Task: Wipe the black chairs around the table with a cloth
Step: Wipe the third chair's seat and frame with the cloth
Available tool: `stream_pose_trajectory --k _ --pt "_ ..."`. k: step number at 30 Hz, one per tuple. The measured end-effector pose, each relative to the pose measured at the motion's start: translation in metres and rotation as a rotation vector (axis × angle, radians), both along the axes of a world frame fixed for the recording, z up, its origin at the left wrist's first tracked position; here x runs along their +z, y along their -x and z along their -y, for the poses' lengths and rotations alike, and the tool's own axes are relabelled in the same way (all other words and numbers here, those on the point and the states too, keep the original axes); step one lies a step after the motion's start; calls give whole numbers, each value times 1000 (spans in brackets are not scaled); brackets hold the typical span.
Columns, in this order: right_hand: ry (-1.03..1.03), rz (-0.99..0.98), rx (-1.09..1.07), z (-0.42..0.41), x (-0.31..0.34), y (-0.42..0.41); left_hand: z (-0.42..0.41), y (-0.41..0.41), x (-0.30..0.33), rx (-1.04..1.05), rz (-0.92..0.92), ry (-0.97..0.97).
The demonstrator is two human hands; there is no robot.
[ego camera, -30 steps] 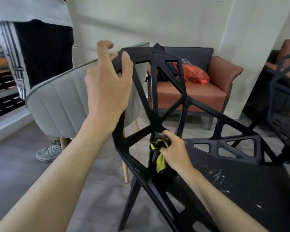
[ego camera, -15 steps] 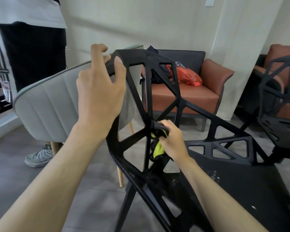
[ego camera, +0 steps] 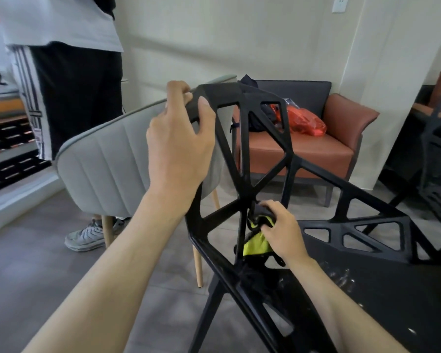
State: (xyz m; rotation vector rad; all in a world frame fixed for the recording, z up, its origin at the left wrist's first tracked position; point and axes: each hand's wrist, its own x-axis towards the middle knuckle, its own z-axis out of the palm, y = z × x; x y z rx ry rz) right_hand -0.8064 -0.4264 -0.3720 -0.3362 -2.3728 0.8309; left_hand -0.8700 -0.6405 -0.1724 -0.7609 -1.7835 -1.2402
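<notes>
**Working the cloth along the backrest struts**

I brace the black chair (ego camera: 242, 159) with my left hand (ego camera: 178, 146), fingers curled over its top rail. My right hand (ego camera: 280, 233) pinches the bunched yellow-green cloth (ego camera: 256, 244) against the strut junction low on the backrest. To do this well, I judge I should wrap the cloth around each bar and follow it end to end. The cloth sits under my right fingers, well below the left hand's hold.

A grey upholstered chair (ego camera: 107, 169) on wooden legs stands before a standing person (ego camera: 69, 72) in sneakers. Behind, a brown armchair (ego camera: 316, 151) holds an orange plastic bag (ego camera: 304, 121).
</notes>
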Motion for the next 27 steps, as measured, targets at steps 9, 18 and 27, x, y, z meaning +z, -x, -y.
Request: stream_pose_trajectory --k 9,18,27 --pt "201 -163 326 62 62 -54 0 3 -3 -47 0 -35" --pt "312 -56 407 101 36 -75 10 -31 -40 -368 347 -297" --pt "223 -173 488 123 81 -59 8 -42 -71 -459 410 -390"
